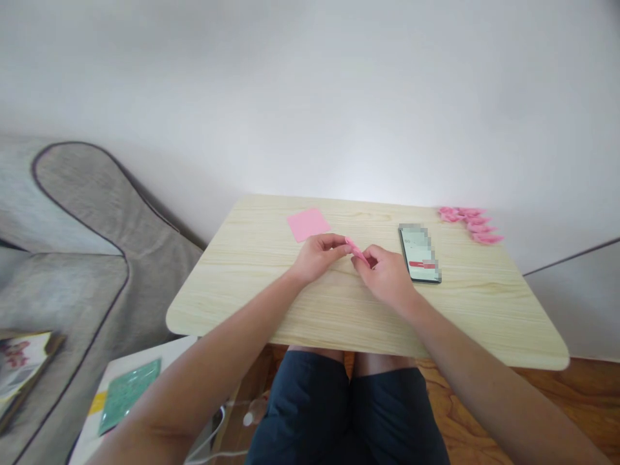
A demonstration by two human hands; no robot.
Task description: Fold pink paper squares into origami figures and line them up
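Observation:
Between my hands, just above the middle of the table (232, 284), is a small folded piece of pink paper (357, 250). The fingers of my left hand (317, 255) pinch its upper left end. My right hand (385, 274) grips the lower right end between thumb and fingers. Part of the paper is covered by the fingertips, so its exact folds cannot be made out. Behind my left hand, a flat sheet of pink paper (308, 224) lies on the tabletop.
A phone (420, 255) with its screen lit lies right of my right hand. Several folded pink paper pieces (477, 226) sit at the back right corner. A grey sofa (97, 213) stands at left, near a green packet (130, 394). The wall borders the table's far edge.

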